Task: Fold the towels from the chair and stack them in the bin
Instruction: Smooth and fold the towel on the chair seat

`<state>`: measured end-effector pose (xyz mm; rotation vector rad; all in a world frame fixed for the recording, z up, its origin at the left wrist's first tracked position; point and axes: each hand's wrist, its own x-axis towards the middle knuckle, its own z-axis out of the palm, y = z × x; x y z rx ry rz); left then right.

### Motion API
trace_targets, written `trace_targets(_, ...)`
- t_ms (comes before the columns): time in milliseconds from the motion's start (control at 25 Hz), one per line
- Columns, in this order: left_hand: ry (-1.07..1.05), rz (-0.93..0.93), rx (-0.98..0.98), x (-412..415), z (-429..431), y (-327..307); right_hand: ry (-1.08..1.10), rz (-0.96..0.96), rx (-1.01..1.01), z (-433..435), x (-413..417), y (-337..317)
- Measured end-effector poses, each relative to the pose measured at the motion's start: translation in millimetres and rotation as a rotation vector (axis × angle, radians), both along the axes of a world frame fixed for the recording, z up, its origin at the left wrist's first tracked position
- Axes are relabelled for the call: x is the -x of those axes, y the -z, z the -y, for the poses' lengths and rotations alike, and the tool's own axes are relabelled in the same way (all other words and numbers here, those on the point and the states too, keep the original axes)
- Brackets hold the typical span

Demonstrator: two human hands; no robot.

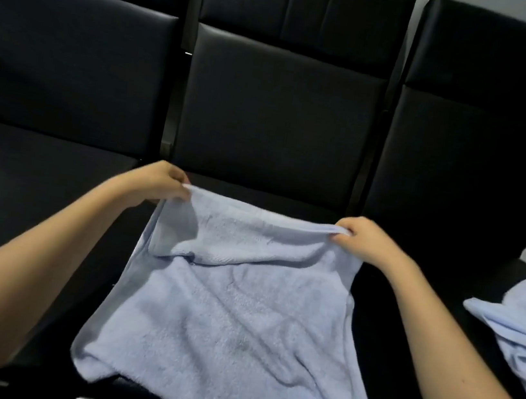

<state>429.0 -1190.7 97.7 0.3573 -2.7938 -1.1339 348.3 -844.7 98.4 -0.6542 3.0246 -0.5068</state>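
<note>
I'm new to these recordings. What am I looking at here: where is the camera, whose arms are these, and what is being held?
There is no machine here. A person works with bare hands, and the single picture comes from a camera worn on their head, looking forward and down. That is why two forearms reach in from the bottom of the view. The left hand and the right hand each pinch a far corner of a light blue towel. Its far edge is lifted, while the rest lies spread on the seat of the middle black chair, one of a row. A second towel of the same colour lies crumpled on the seat to the right.
</note>
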Motion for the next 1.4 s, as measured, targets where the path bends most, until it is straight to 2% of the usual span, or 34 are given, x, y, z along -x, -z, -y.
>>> trace_targets(80,0.023,0.091,0.206,2.2,-1.6,3.6,0.013,0.036,-0.102,1.8,-4.9,4.2)
trace_targets(160,0.003,0.14,0.469,8.2,-1.8,-7.3,0.03,-0.02,-0.242,8.8,-2.4,-8.9)
trace_targets(240,-0.015,0.18,0.564,20.6,-2.0,-31.7,0.062,-0.104,-0.329,19.2,6.7,-36.2)
trace_targets(280,-0.022,0.182,0.547,29.3,-0.5,-50.9,0.092,-0.154,-0.347,24.0,13.3,-56.7)
trace_targets(360,-0.125,0.055,0.351,45.2,4.9,-95.4,0.155,-0.336,-0.358,30.8,26.4,-102.9)
trace_targets(440,-0.298,-0.269,0.089,59.7,16.1,-148.1,0.216,-0.581,-0.247,32.9,34.1,-154.2)
trace_targets(520,-0.326,-0.558,-0.075,61.3,23.5,-192.9,0.245,-0.78,-0.046,32.0,34.6,-195.9)
trace_targets(640,-0.252,-0.73,-0.075,41.1,18.8,-231.8,0.25,-0.884,0.112,29.1,29.4,-228.5)
trace_targets(760,-0.18,-0.648,0.053,14.5,15.1,-239.3,0.222,-0.807,0.132,20.6,21.8,-222.2)
trace_targets(840,-0.117,-0.434,0.138,-0.1,19.6,-235.5,0.136,-0.657,0.212,10.8,15.8,-212.4)
trace_targets(920,-0.008,-0.101,0.249,-15.7,20.8,-225.0,-0.024,-0.357,0.141,-0.6,5.1,-200.6)
trace_targets(1040,0.192,0.427,0.283,-36.6,17.1,-195.9,-0.158,0.203,-0.16,-11.0,-15.9,-172.1)
trace_targets(1120,0.272,0.634,0.301,-44.1,11.8,-173.3,-0.143,0.552,-0.226,-12.7,-21.2,-146.1)
trace_targets(1160,0.294,0.693,0.325,-44.8,10.0,-161.5,-0.129,0.668,-0.253,-11.7,-20.9,-132.6)
trace_targets(1240,0.281,0.705,0.347,-40.2,9.2,-135.8,-0.116,0.688,-0.333,-7.6,-16.5,-110.6)
trace_targets(1320,0.168,0.569,0.301,-30.0,10.7,-110.7,-0.08,0.472,-0.307,-1.7,-6.9,-91.6)
trace_targets(1400,0.066,0.429,0.295,-20.7,10.7,-93.1,0.037,0.192,-0.189,2.0,5.9,-72.9)
